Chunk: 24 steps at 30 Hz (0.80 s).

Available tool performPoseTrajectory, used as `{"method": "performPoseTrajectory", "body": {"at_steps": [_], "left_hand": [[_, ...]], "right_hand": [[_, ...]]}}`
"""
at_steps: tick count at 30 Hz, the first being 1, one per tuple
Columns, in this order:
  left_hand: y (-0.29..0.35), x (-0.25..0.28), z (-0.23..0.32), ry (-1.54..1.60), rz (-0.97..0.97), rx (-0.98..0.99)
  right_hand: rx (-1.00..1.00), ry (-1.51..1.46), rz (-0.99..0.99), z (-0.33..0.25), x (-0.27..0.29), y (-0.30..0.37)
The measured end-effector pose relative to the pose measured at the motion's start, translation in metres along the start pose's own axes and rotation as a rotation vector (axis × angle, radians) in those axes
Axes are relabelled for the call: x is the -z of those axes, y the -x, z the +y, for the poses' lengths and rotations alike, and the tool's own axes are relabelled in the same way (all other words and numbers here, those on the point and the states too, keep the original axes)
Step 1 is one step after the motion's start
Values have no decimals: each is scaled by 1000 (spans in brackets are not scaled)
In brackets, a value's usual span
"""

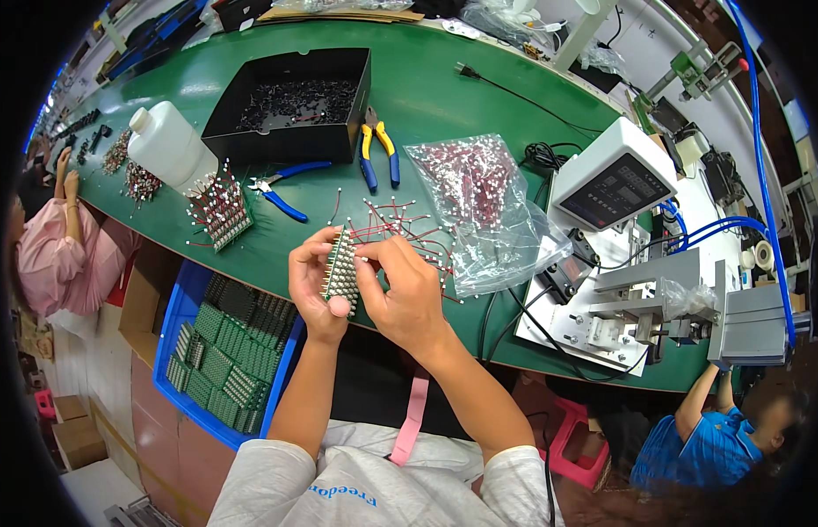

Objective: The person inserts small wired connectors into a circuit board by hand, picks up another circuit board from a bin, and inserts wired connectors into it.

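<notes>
My left hand (314,285) grips a small green circuit board panel (340,268) lined with rows of pale connectors, tilted up over the table's front edge. My right hand (400,285) is closed, thumb and forefinger pinched against the panel's right side; what lies between those fingertips is hidden. Just beyond them, red wire leads (393,220) with white plugs lie spread on the green table. Farther left, another board (229,224) bristles with red leads and white plugs. A clear plastic bag (470,189) full of such leads is right of my hands.
Blue-handled cutters (286,202) and yellow-and-blue pliers (378,154) lie behind my hands. A black box (224,132) of small dark parts and a white jug (167,145) stand beyond. A blue bin (172,316) holds several boards. At right stands a machine with a display (615,180).
</notes>
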<state>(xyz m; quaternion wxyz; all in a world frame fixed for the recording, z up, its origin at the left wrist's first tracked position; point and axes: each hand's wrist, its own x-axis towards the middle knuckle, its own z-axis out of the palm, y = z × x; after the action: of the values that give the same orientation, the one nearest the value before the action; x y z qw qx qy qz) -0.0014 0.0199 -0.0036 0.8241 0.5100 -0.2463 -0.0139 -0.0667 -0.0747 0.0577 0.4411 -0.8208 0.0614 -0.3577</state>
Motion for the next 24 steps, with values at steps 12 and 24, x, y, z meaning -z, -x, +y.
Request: {"method": "performPoseTrajectory", "body": {"at_steps": [12,24], "left_hand": [[0,0,1,-13,-10,3],[0,-1,1,-22,-9,-4]], "right_hand": [[-62,-60,-6,1,-4,-2],[82,-48,43,6,-4,-1]]}}
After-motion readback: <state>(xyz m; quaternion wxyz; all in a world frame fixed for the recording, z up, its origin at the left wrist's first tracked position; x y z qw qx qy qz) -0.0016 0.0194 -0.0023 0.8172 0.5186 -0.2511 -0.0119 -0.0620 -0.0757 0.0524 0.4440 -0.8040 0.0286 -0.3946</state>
